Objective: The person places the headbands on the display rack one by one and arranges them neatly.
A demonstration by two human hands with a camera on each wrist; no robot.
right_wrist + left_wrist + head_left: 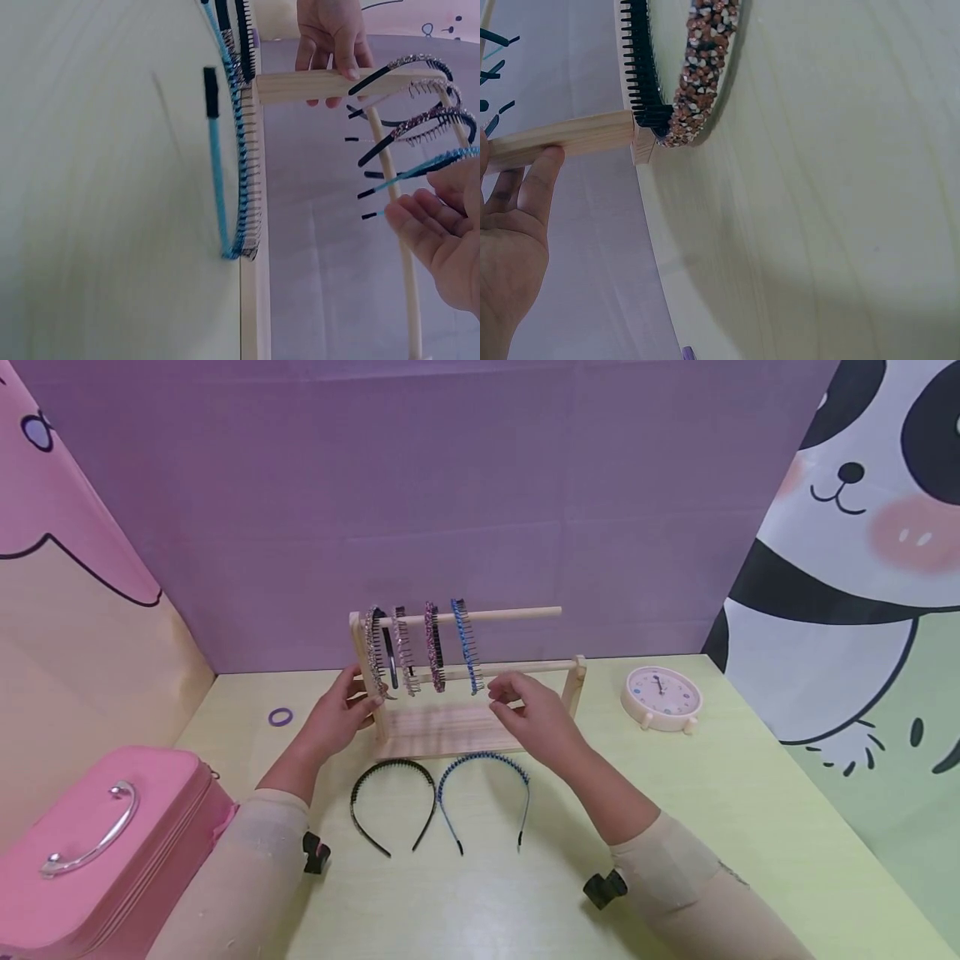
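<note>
My left hand [337, 717] grips the left upright of a wooden rack [442, 735], with thumb and fingers on either side of the post in the right wrist view. Several toothed headbands hang over the rack's upper rod [517, 613]. Rightmost among them is a blue headband [467, 643]; a pink-and-black one [432, 647] hangs to its left. My right hand [542, 717] is just right of the blue headband, its fingers loosely bent, overlapping that headband's edge in the right wrist view [442, 240]. Nothing shows between its fingers.
Before the rack lie a black headband [397, 762] and another blue headband [483, 755], side by side. A purple ring [281, 717] lies left of the rack. The pink case [97, 860] stands front left, and a pink clock [662, 697] is at the right.
</note>
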